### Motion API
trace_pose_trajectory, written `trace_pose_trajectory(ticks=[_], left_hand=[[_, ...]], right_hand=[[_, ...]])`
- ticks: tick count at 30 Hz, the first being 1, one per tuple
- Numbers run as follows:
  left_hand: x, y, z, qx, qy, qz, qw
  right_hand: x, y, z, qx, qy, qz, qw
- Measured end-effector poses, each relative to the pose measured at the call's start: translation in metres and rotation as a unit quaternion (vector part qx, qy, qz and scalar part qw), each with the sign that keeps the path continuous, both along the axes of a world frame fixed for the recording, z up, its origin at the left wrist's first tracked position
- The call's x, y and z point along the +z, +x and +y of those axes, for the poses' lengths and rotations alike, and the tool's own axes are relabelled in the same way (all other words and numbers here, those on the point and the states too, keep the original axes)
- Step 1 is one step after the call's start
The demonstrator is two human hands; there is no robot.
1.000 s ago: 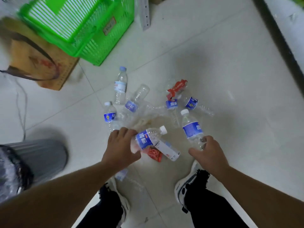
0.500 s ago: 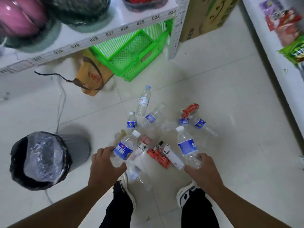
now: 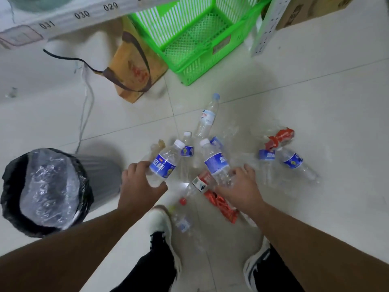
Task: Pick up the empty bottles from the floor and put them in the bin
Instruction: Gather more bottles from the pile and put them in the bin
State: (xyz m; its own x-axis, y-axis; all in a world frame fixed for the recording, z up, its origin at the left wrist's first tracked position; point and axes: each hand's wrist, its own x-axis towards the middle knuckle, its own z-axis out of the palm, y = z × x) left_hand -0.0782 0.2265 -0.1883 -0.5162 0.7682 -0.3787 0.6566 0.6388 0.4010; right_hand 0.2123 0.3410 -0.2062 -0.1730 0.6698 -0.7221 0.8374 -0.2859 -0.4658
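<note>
Blue-labelled bottles [image 3: 163, 163] now nearer bin [image 3: 45, 192]

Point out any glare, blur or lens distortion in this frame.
Head view: wide-angle bending curves the shelf edge and floor joints; glare whitens the tiled floor and the bin liner; clear bottles beside the right hand smear softly.

Soft, even indoor light falls from overhead, leaving the pale floor [image 3: 315, 102] bright with a bluish cast. Blurred shadows pool beyond both hands. Glare glints on the bin [image 3: 48, 190] liner, left of the left hand [image 3: 139, 184]. Wide-angle bending warps the edges; motion blur softens everything.
</note>
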Motion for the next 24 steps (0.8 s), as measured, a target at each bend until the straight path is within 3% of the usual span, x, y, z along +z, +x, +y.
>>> trace_pose_trajectory(ticks=[6, 10, 16, 24], left_hand=[[-0.122, -0.013, 0.034, 0.037, 0.036, 0.047, 0.998], [-0.149, -0.015, 0.045, 0.052, 0.043, 0.013, 0.998], [-0.101, 0.012, 0.035, 0.157, 0.05, -0.023, 0.986], [0.008, 0.029, 0.001, 0.135, 0.03, -0.038, 0.99]], right_hand=[[-0.145, -0.032, 0.027, 0.076, -0.006, -0.021, 0.997], [-0.18, -0.044, 0.017, 0.034, 0.018, 0.025, 0.999], [-0.122, -0.025, 0.013, 0.008, 0.038, -0.003, 0.999], [0.016, 0.012, 0.012, -0.007, 0.041, -0.031, 0.999]])
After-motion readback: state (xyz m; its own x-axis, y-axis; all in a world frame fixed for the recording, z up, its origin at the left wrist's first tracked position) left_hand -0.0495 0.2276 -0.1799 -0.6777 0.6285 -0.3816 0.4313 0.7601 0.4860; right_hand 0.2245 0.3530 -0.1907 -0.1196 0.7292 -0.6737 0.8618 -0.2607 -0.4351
